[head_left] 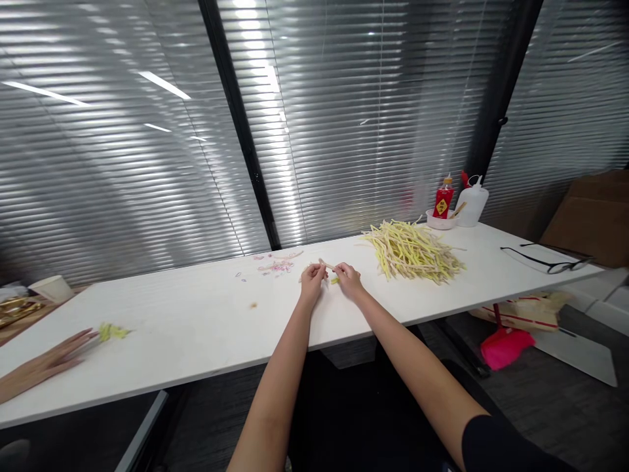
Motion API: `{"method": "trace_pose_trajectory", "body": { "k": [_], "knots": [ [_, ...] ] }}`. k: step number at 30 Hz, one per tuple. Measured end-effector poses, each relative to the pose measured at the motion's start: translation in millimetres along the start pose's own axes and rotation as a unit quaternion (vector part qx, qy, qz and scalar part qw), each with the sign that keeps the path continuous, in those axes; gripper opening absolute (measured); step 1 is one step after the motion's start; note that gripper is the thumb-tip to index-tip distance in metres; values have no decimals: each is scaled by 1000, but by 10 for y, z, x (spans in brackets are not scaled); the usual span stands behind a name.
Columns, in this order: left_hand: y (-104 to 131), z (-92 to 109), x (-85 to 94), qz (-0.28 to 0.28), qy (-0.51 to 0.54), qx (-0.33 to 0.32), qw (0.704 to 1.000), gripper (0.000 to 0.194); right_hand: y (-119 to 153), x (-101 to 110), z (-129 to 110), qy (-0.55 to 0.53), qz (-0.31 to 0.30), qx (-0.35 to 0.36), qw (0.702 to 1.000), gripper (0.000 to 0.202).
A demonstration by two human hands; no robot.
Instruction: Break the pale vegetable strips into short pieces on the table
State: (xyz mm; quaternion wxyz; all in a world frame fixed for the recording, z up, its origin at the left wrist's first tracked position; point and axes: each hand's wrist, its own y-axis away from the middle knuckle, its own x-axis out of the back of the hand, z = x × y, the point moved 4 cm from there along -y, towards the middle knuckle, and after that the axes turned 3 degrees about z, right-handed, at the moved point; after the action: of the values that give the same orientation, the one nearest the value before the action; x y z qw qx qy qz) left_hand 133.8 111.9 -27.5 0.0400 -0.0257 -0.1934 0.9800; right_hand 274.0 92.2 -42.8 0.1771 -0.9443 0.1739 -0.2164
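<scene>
My left hand (313,280) and my right hand (348,279) are close together over the white table (196,321). Between their pinched fingertips runs a short beige strip (326,264) that looks like a pipe cleaner; its exact kind is too small to tell. A yellow bit (335,280) shows on the table beside my right fingers. To the right of that hand lies a loose pile of yellow and beige strips (413,250). Small pinkish and purple loops (278,265), like rubber bands, are scattered left of my left hand.
At far left, another person's hand (59,357) reaches toward yellow pieces (112,332). A red-labelled bottle (443,200) in a pale bowl (441,223) and a white squeeze bottle (473,204) stand at the back right. Black-framed glasses (565,265) lie near the right end.
</scene>
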Motion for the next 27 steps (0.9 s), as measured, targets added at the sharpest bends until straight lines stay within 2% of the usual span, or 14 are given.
{"method": "trace_pose_trajectory", "body": {
  "k": [4, 7, 10, 14, 17, 21, 24, 27],
  "knots": [
    [12, -5, 0, -18, -40, 2, 999, 31, -32, 39, 101, -102, 77, -36, 991, 32],
    [30, -17, -3, -30, -97, -20, 995, 33, -60, 89, 169, -147, 147, -54, 977, 32],
    [60, -31, -28, -56, -154, -38, 986, 39, -80, 152, 205, -138, 191, -61, 970, 31],
    [111, -26, -105, -136, -159, -6, 978, 38, -89, 222, 233, -112, 224, -70, 966, 31],
    [144, -10, -155, -193, -135, 36, 971, 38, -97, 237, 251, -105, 232, -68, 965, 31],
    [178, -6, -183, -225, -114, 82, 964, 38, -129, 219, 270, -122, 224, -52, 966, 33],
    [193, 4, -201, -217, -82, 89, 969, 43, -150, 176, 286, -181, 199, -59, 961, 38],
    [182, 16, -206, -182, -39, 78, 979, 46, -131, 115, 249, -219, 150, -61, 962, 44]
  ]
}}
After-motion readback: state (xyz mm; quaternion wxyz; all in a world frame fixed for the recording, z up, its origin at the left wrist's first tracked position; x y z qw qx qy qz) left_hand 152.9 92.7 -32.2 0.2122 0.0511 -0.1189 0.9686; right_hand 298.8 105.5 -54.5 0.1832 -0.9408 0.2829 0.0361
